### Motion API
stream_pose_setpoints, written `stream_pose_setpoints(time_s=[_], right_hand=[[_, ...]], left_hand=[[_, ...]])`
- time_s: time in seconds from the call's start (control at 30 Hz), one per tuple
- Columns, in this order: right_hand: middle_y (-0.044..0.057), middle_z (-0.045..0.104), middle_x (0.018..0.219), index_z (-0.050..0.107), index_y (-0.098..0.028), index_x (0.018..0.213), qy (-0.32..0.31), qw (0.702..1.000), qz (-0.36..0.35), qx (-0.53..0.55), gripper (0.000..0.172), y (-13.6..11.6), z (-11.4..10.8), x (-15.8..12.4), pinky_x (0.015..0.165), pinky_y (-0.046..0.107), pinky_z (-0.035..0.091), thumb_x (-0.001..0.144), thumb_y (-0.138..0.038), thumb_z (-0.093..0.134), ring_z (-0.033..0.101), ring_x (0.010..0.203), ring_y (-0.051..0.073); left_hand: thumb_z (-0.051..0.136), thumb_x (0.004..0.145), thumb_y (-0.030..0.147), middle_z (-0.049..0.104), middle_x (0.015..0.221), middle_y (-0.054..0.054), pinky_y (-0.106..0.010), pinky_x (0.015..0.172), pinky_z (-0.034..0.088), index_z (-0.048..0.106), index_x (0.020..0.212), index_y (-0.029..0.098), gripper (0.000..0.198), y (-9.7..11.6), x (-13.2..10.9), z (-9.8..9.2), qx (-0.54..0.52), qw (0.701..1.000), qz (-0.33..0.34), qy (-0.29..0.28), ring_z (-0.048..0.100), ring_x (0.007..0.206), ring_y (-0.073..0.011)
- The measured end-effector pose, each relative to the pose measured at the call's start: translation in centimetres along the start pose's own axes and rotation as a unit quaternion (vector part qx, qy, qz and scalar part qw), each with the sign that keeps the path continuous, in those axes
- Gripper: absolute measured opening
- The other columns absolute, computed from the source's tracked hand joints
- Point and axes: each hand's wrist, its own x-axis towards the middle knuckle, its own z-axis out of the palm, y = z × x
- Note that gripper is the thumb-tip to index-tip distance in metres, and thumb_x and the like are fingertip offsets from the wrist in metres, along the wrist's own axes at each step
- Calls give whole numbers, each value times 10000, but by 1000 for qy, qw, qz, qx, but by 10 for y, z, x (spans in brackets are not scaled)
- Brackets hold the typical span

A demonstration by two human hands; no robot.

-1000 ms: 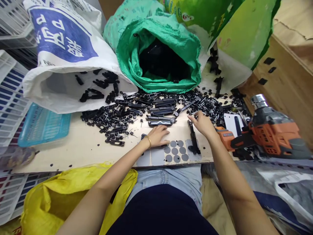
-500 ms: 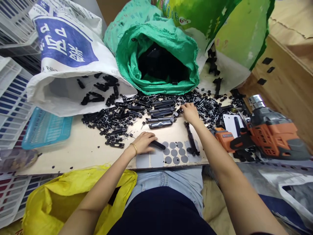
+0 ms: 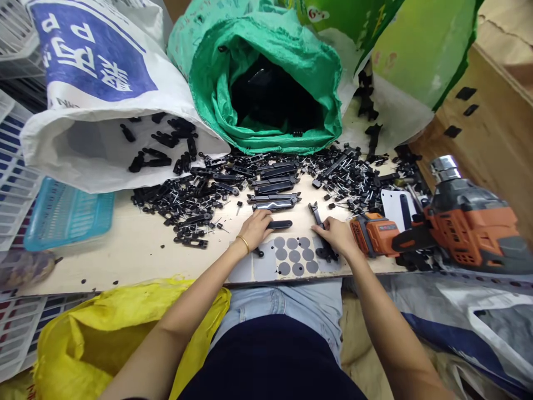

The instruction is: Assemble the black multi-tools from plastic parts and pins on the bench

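Across the pale work board (image 3: 125,244), in the head view, both hands are at black parts near the front edge. The left hand (image 3: 254,228) lies with its fingers bent over a black bar (image 3: 281,224), one end of which sticks out beyond the fingertips; I cannot tell whether it is gripped or only covered. The right hand (image 3: 339,234) has thumb and forefinger at the shaft of a black jointed piece (image 3: 317,216), which slants between far end and near; whether they pinch it is too small to tell.

The row of black assemblies (image 3: 275,182) lies side by side, presumably to keep them apart from the left heap (image 3: 181,204) and right heap (image 3: 353,178) of loose, pinned parts. The white sack (image 3: 125,114) and green sack (image 3: 258,144) face the person, likely for easy reach.

Pale board shows between the hands, around the grey discs (image 3: 295,256), and widely to the left. The right side looks tighter: an orange power tool (image 3: 478,214) sits just beside the right wrist. The front edge runs close below the discs.
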Motion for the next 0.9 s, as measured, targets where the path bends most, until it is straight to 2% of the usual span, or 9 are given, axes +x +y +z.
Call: stream_pose_setpoints(time_s=[0.1,0.2,0.3,0.4,0.53,0.6,0.67,0.77,0.9], right_hand=[[-22,481,524,469,-195,616,25,975,-16,222,337,-4,15,-14,491,237,281,635,-493,624,446,525,124],[-53,430,492,438,-201,623,2,847,-26,532,249,-25,22,-27,465,228,315,669,-422,543,394,471,96],[-66,402,469,435,-203,626,54,747,-4,663,183,-53,26,-39,427,215,326,699,-354,506,383,431,81],[-76,411,505,464,-205,689,131,753,19,644,206,-74,31,-46,389,203,319,747,-392,530,400,410,73],[-83,413,546,485,-221,785,162,763,8,625,270,-88,43,-59,425,204,368,795,-490,514,437,435,76],[-77,431,541,504,-222,801,137,765,6,629,300,-91,51,-66,457,218,392,794,-522,512,448,453,87],[-72,444,539,512,-222,801,119,754,10,646,326,-93,56,-71,483,230,407,784,-548,515,453,469,95],[-80,435,544,488,-228,799,112,697,40,707,312,-95,58,-75,491,220,405,766,-532,550,452,483,90],[-68,509,623,528,-228,907,34,625,31,779,312,-99,61,-86,517,207,416,696,-419,658,488,541,85]], left_hand=[[537,852,231,634,958,-74,-321,788,481,556,1001,166,164,16,-5,-2,-52,994,-99,-11,598,912,-207],[464,887,298,620,748,-15,-267,644,455,545,982,184,169,39,-19,-3,-126,975,-180,-17,608,699,-177],[448,888,346,611,751,-6,-249,642,439,546,996,189,215,58,-33,1,-200,960,-193,-1,604,701,-163],[488,851,453,601,749,2,-233,560,436,535,1052,180,342,72,-40,7,-330,917,-224,-7,584,592,-134],[533,759,616,585,714,7,-221,462,420,539,1070,148,562,83,-43,12,-591,752,-293,-14,516,469,-94],[626,676,627,609,745,-9,-228,543,456,562,1035,134,613,84,-43,11,-655,699,-287,12,554,561,-105],[730,596,566,627,761,-15,-229,634,467,586,978,130,598,82,-43,9,-653,702,-279,40,582,655,-118],[782,578,469,633,750,-10,-228,650,465,586,939,135,530,80,-41,5,-624,719,-298,61,589,668,-118],[772,581,477,594,669,23,-210,547,445,552,912,142,520,83,-33,7,-652,667,-344,106,552,558,-94]])
